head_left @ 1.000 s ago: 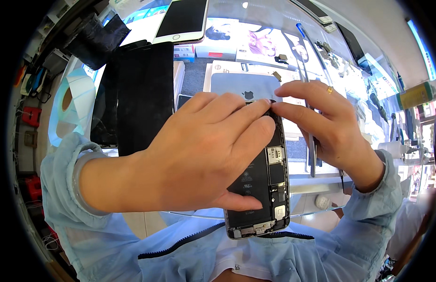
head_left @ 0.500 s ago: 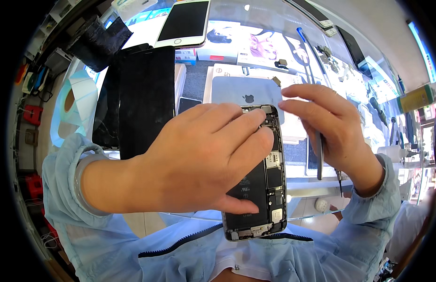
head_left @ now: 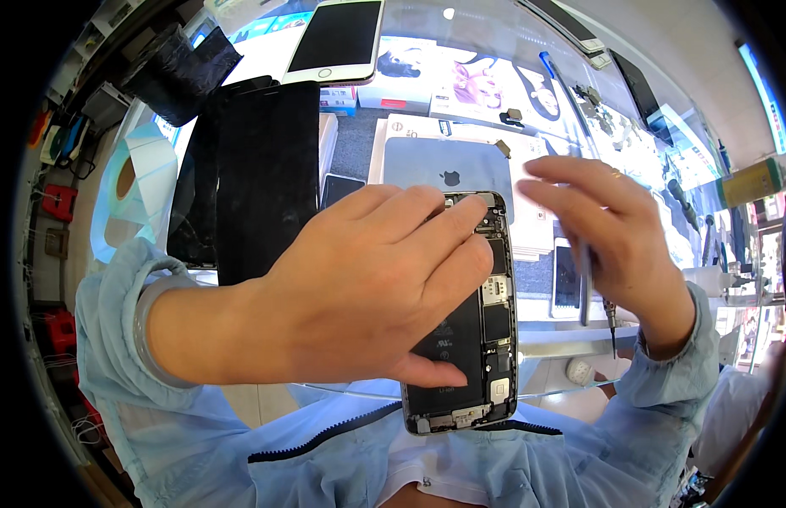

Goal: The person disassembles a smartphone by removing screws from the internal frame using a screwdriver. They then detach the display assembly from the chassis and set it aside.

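My left hand reaches across an opened smartphone, its fingers wrapped over the top and the thumb lying on the black battery. Exposed circuit parts run down the phone's right side. The phone stands over the near edge of the table, close to my jacket. To its right, my right hand is raised with index and middle fingers stretched out. A slim grey tool, probably tweezers, hangs below its curled fingers. A small gold-coloured part lies at the corner of a grey-blue panel, apart from the fingertips.
Dark screen panels lie on the left, beside a roll of pale labels. A white phone rests at the back. A blue-tipped stick, a screwdriver and a small white phone lie on the right.
My right hand has moved slightly right, away from the small gold-coloured part, and the grey tool has moved with it. My left hand stays on the opened phone.
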Available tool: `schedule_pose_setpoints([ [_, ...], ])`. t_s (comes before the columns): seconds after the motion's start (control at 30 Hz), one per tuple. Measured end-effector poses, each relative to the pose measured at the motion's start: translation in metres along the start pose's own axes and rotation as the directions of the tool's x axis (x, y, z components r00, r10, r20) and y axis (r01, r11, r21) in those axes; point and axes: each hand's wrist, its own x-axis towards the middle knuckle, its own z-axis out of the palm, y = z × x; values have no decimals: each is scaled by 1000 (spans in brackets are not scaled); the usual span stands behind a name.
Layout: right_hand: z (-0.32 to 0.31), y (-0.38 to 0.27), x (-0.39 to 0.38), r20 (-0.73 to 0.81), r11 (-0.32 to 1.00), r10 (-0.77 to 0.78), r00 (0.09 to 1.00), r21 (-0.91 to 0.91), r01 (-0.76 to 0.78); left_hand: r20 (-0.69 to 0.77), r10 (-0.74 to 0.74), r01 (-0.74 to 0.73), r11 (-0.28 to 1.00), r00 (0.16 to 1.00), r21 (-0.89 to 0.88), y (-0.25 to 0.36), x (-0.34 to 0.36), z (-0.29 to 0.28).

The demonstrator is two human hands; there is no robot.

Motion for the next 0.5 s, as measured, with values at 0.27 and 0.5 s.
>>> schedule_pose_setpoints([
  [0.27, -48, 30, -25, 107, 962, 269, 957, -87, -260, 8, 41, -41, 999, 999, 3, 9, -3, -2],
  [0.5, -64, 28, -36, 363, 978, 195, 911, 2, -210, 16, 45, -46, 997, 999, 68, 15, -6, -1],
])
